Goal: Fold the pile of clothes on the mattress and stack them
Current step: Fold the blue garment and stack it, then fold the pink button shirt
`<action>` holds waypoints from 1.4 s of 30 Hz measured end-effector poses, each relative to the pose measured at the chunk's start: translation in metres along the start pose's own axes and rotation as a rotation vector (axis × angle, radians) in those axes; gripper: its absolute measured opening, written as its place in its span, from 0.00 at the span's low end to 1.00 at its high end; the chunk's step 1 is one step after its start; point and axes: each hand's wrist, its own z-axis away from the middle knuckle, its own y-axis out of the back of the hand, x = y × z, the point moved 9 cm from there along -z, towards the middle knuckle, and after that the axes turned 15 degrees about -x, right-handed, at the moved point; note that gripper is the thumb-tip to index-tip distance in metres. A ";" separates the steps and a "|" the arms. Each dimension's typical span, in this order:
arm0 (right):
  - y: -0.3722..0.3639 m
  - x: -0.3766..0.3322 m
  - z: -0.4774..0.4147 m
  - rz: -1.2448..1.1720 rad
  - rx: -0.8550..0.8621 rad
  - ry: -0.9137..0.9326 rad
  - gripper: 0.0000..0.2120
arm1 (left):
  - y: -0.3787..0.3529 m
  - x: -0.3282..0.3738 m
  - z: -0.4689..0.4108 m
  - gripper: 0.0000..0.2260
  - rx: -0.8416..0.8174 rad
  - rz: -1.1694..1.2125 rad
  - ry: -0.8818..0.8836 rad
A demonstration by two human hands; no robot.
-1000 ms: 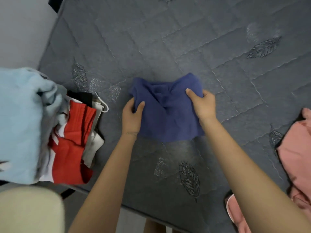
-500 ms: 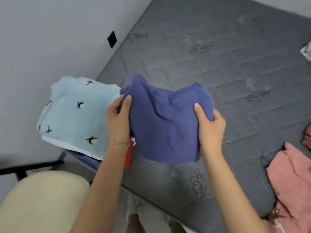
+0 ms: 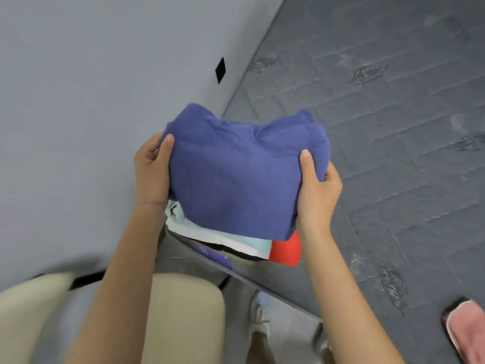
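Down low, a shoe (image 3: 258,313) is on the floor, and a pink cloth (image 3: 467,332) lies on the mattress (image 3: 393,153). The left hand (image 3: 151,169) grips the left side of the folded blue cloth (image 3: 236,174), thumb on top. The right hand (image 3: 319,190) grips the right side the same way. The blue cloth is over the pile at the mattress edge, where a light blue piece (image 3: 236,239) and a red piece (image 3: 286,249) peek out.

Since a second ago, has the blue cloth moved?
Yes. The blue cloth, held by left hand and right hand, has gone left off the open mattress and is now over the folded stack at its edge.
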 end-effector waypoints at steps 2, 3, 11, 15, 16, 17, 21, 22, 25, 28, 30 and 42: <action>-0.011 0.032 0.004 0.015 0.006 -0.061 0.10 | 0.013 -0.022 -0.003 0.09 -0.008 -0.048 0.040; -0.015 0.050 0.006 0.031 -0.005 -0.098 0.10 | 0.019 -0.036 -0.003 0.10 -0.004 -0.061 0.069; 0.006 0.125 0.001 0.198 0.059 -0.295 0.11 | 0.044 -0.141 0.002 0.10 0.025 -0.212 0.286; 0.007 0.116 -0.004 0.300 0.047 -0.234 0.10 | 0.045 -0.145 0.000 0.09 0.057 -0.388 0.309; 0.008 0.112 -0.005 0.332 0.050 -0.198 0.13 | 0.045 -0.138 0.001 0.12 0.077 -0.441 0.290; 0.009 0.107 -0.005 0.380 0.053 -0.153 0.18 | 0.043 -0.126 0.001 0.15 0.099 -0.517 0.231; 0.011 0.082 -0.003 0.601 0.006 -0.047 0.27 | 0.000 -0.054 0.006 0.21 0.086 -0.902 -0.132; 0.012 0.074 -0.004 0.673 -0.022 -0.026 0.29 | -0.019 -0.043 0.006 0.22 0.029 -0.946 -0.189; 0.022 0.060 -0.011 0.912 -0.113 -0.021 0.34 | -0.083 -0.018 0.009 0.23 -0.110 -1.078 -0.326; 0.049 0.045 -0.014 1.100 -0.147 0.000 0.37 | -0.148 -0.008 0.019 0.24 -0.202 -1.216 -0.396; 0.077 0.031 -0.012 1.179 -0.133 0.034 0.36 | -0.188 -0.009 0.029 0.25 -0.257 -1.297 -0.405; 0.353 -0.050 0.045 1.368 -0.051 -0.044 0.39 | -0.437 0.009 0.166 0.26 -0.416 -1.237 -0.444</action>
